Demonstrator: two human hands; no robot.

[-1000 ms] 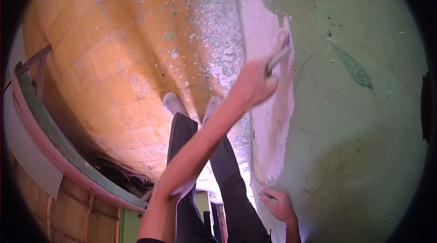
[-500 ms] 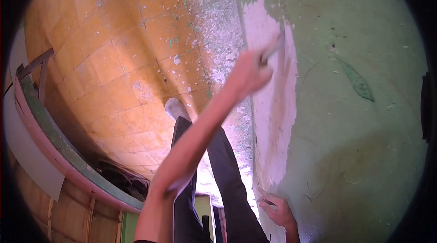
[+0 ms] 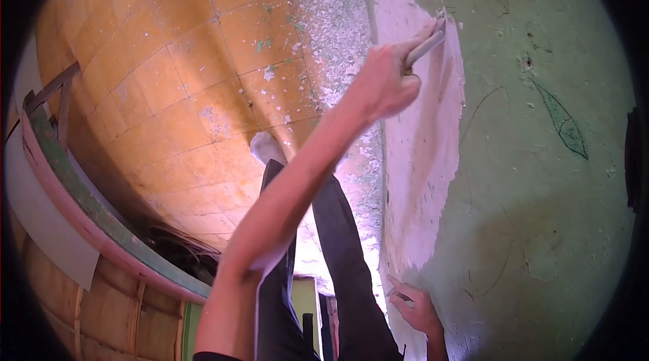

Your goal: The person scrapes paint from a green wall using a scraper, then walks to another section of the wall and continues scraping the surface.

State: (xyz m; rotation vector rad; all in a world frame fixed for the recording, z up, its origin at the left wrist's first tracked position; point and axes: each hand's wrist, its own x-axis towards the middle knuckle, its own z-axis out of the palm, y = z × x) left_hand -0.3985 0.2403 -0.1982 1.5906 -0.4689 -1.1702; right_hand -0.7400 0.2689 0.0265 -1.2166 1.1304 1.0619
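My left hand (image 3: pixel 395 80) is closed round a scraper (image 3: pixel 426 49), its index finger laid along the tool. The scraper's tip meets the wall near the upper right edge of a bare whitish patch (image 3: pixel 422 172), where the green paint is gone. Lower down, at the patch's bottom end, my right hand (image 3: pixel 419 310) is close against the wall, fingers apart and partly bent, with nothing seen in it. Green paint (image 3: pixel 500 178) surrounds the patch, with scratches and a dark green leaf-shaped mark (image 3: pixel 561 121) to the right.
Paint flakes (image 3: pixel 331 30) are strewn along the foot of the wall and across the orange tiled floor (image 3: pixel 149 90). My sock-covered foot (image 3: pixel 265 148) stands on the tiles. A curved green and pink edge (image 3: pixel 115 232) runs along the lower left.
My left hand and the scraper have moved slightly up along the patch. The view has shifted a little, so the wall sits further right. My right hand stays low by the wall.
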